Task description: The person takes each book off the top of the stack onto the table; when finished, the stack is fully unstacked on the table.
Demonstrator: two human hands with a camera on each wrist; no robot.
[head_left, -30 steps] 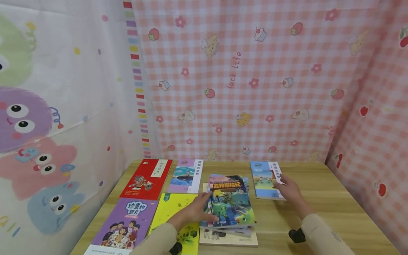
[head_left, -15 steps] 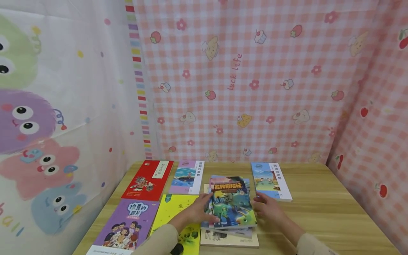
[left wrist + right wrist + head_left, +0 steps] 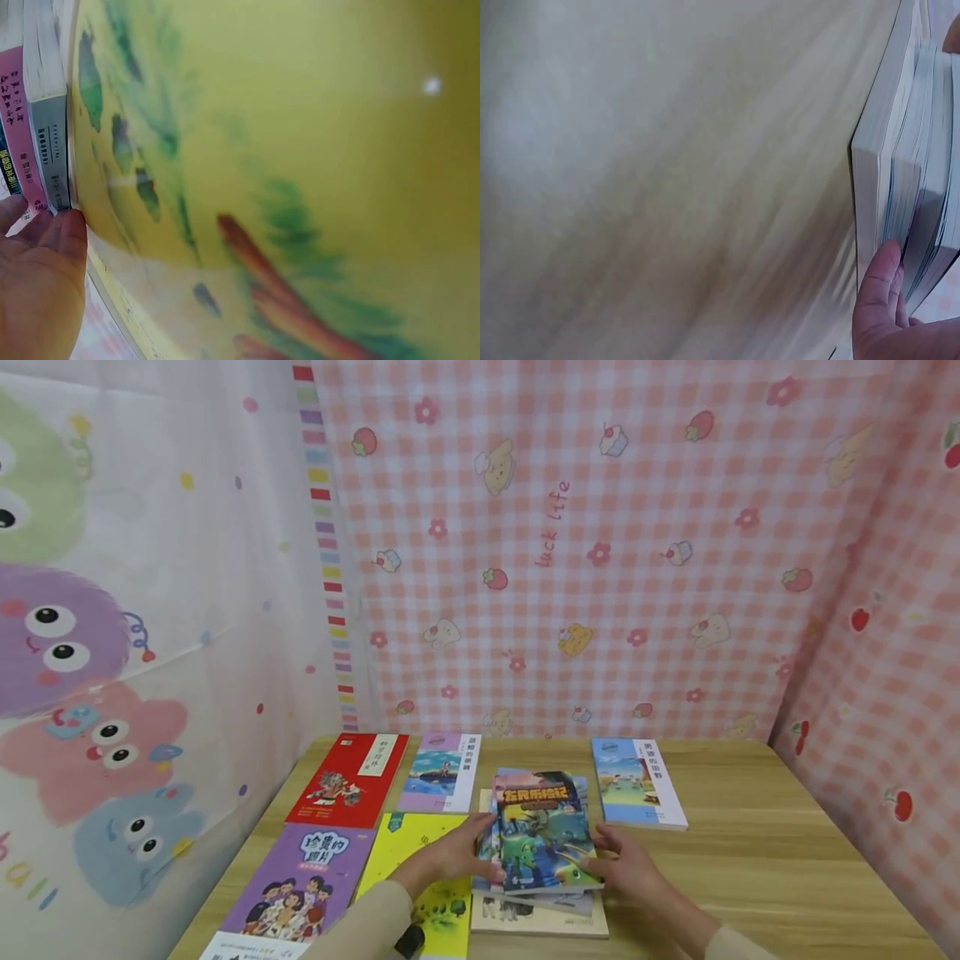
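Note:
A stack of books lies near the middle of the table, a dinosaur-cover book [image 3: 542, 839] on top and a cream-covered book [image 3: 551, 920] at the bottom. My left hand [image 3: 453, 852] grips the stack's left side, thumb at the lower left corner of the top cover. In the left wrist view, its fingertips [image 3: 71, 221] meet a grey spine beside a pink spine [image 3: 26, 150]. On the right side, my right hand [image 3: 626, 864] holds the stack's edge, thumb over the top cover. The right wrist view shows a fingertip [image 3: 885, 259] against the page edges [image 3: 907, 180].
Left of the stack lie a yellow book [image 3: 442, 914], partly under my left arm, a purple book [image 3: 300, 881], a red book [image 3: 348, 781] and a lilac-and-white book [image 3: 435, 772]. A blue-and-white book [image 3: 637, 783] lies behind my right hand. Fabric curtains [image 3: 585, 568] enclose the wooden table [image 3: 780, 852].
My right hand has let go of the blue-and-white book, come left and toward me, and taken hold of the stack's right edge. The left hand stays at the stack's left side.

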